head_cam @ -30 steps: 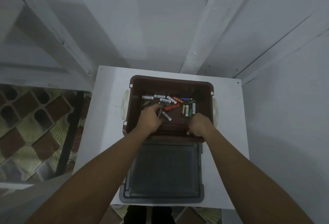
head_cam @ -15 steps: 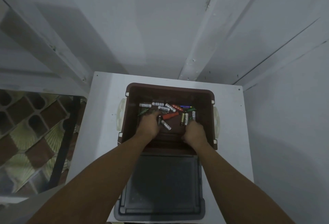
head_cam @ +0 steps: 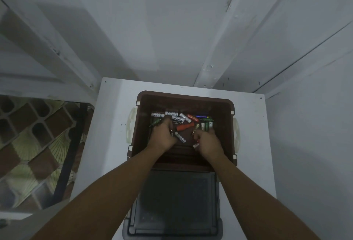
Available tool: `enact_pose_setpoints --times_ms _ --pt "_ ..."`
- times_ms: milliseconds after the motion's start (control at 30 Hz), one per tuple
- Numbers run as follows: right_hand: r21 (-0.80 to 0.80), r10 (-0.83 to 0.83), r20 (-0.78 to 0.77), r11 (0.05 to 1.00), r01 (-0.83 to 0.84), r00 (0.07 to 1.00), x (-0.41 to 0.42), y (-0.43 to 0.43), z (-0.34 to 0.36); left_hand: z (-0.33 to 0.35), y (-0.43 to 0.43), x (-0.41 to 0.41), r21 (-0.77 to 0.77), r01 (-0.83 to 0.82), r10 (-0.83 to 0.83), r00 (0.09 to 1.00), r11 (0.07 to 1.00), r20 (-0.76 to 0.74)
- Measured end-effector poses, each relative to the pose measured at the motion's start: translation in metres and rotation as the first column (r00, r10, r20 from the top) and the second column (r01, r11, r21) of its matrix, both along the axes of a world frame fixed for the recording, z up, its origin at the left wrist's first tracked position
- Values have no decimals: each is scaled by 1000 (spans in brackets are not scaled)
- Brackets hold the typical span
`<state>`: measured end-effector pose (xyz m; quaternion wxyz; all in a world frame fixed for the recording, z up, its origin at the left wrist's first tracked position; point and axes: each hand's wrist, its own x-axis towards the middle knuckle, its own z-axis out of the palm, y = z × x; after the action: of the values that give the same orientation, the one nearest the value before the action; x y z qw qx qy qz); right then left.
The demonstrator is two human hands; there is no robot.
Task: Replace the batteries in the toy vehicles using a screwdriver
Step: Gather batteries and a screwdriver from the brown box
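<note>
Down in the brown bin (head_cam: 223, 106), loose batteries (head_cam: 177, 119) lie heaped. The right hand (head_cam: 209, 143) pinches a red-and-white cell (head_cam: 196, 145); the left hand (head_cam: 162, 137) curls among them, grip unclear — best pick matching cells singly.

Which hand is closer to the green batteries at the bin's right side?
Right. The right hand is just on the near side of the green batteries, almost at them; the left hand is further left, beyond the orange handle.
</note>
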<state>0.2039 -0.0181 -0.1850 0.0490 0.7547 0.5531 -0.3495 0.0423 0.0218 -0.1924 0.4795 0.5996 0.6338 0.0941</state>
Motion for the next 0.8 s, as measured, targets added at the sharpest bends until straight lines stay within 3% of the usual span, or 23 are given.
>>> enact_pose_setpoints --times_ms 167,400,533,800 --pt "25 75 -102 997 -73 992 -3 2 -3 -7 -4 4 -108 -50 58 996 993 65" --pt "84 154 -180 987 -140 972 1 7 -5 -13 -6 3 -130 66 -45 986 989 161" --pt "76 206 -147 978 -196 967 6 7 -19 -13 -6 4 -94 132 -124 989 987 82" --pt "-12 171 -98 985 -173 980 6 6 -5 -15 -6 7 -94 76 -81 995 993 -51"
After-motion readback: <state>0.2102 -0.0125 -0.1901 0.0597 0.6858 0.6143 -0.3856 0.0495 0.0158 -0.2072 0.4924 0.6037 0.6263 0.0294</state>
